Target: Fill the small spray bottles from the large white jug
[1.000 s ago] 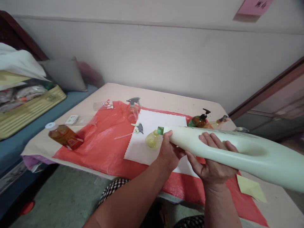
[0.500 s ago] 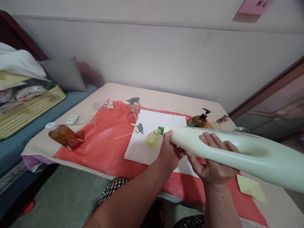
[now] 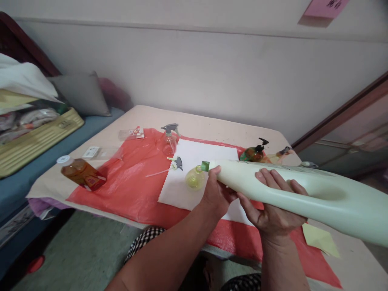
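Observation:
Both hands hold a large pale green jug [image 3: 303, 186], tipped almost level with its green mouth toward the left. My left hand [image 3: 218, 194] is closed around its neck from below. Through the handle go the fingers of my right hand [image 3: 277, 202], gripping it. The jug's mouth meets the neck of a small yellow clear bottle [image 3: 195, 178]; whether they touch, I cannot tell. That bottle stands on a white sheet [image 3: 172, 194]. Left of it lies a grey-and-green spray head [image 3: 176, 163] with its thin tube.
A clear spray bottle [image 3: 169, 143] stands behind. On the left is a bottle of amber liquid [image 3: 83, 173]. Pump bottles, including a dark green one [image 3: 253, 154], stand at the back right. Red plastic sheeting [image 3: 130, 182] covers much of the table. Yellow paper [image 3: 321, 239] lies at the right.

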Available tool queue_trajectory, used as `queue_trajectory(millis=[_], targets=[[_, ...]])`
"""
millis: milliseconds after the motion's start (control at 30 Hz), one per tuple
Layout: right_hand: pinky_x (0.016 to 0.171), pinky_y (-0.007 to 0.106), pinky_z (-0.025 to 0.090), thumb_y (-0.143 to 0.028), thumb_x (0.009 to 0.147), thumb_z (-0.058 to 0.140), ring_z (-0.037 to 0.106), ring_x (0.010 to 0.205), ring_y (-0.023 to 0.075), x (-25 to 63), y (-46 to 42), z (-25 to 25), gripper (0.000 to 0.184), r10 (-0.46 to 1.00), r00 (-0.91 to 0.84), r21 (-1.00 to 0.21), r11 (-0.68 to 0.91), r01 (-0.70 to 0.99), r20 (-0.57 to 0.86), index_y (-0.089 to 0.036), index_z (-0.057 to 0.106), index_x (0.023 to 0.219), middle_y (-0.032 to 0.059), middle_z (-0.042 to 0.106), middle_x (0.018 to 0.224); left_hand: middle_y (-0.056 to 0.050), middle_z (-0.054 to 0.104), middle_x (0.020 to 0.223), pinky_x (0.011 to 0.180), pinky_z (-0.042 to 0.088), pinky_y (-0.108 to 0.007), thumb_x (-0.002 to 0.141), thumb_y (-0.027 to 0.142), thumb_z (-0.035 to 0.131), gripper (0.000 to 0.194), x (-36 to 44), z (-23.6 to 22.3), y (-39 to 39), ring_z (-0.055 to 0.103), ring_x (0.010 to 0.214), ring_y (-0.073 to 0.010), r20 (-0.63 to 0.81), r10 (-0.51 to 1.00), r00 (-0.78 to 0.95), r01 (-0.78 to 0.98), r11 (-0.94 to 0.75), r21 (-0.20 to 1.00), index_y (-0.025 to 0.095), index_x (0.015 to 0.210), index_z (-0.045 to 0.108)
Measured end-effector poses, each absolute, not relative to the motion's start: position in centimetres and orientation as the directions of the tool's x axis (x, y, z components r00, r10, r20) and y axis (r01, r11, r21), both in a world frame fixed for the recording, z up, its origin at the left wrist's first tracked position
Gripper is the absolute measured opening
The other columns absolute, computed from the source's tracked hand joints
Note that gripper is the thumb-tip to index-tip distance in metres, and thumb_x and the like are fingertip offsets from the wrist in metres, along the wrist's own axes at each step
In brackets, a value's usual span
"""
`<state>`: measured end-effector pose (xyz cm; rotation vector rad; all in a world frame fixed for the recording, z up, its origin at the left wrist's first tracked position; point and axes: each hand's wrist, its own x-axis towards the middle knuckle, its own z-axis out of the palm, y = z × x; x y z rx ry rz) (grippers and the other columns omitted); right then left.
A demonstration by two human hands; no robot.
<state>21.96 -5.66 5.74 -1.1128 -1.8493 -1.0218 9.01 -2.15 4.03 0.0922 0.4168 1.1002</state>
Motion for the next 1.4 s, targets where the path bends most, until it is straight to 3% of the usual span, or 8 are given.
queue_trajectory(millis=[1033, 1400], targets=[[0.107, 0.048, 0.046, -0.050, 0.083, 0.074, 0.071, 0.112, 0.0350, 21.94, -5.71, 5.89, 0.072, 0.317, -0.359, 0.261, 0.313, 0.913, 0.878, -0.011, 0.056, 0.140, 0.0174, 0.074, 0.119, -0.010, 0.069, 0.103, 0.075, 0.051, -0.032, 0.083, 0.053, 0.061, 0.051, 8.98, 4.03, -2.23, 0.063, 0.090, -0.0235, -0.284, 0.871, 0.400, -0.837, 0.474, 0.275, 0.016, 0.118, 0.067], [0.108, 0.048, 0.046, -0.051, 0.083, 0.073, 0.072, 0.110, 0.0358, 21.76, -5.69, 6.05, 0.064, 0.302, -0.360, 0.264, 0.316, 0.911, 0.883, -0.006, 0.064, 0.128, 0.0199, 0.075, 0.116, -0.008, 0.068, 0.099, 0.070, 0.050, -0.030, 0.085, 0.052, 0.060, 0.050, 8.99, 4.10, -2.14, 0.062, 0.083, -0.0212, -0.305, 0.863, 0.402, -0.834, 0.482, 0.266, 0.015, 0.117, 0.068]])
